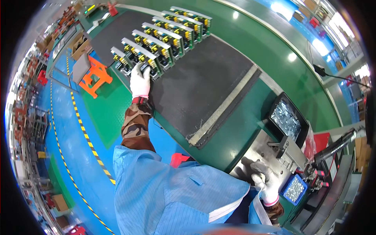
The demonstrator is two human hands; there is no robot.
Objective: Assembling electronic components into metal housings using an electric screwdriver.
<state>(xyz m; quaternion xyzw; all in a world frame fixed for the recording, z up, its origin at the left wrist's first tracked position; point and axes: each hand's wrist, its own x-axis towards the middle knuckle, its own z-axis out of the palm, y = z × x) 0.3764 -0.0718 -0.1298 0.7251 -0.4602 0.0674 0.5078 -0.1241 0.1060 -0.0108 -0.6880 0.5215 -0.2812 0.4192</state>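
My left hand, in a white glove, reaches to the near end of a row of upright circuit boards. Its fingers and thumb close around the end of one circuit board, partly hiding it. The boards carry yellow and black parts and pale metal strips along their tops. At the lower right, my right hand, also gloved, hovers over or rests on a flat metal plate; which, I cannot tell. Its thumb and fingers are bent but apart, with nothing visible between them.
A dark mat covers part of the green bench. To the right stand a screen, a metal fixture, a blue tray of small metal pieces and a black-handled tool. An orange stool stands left of the bench.
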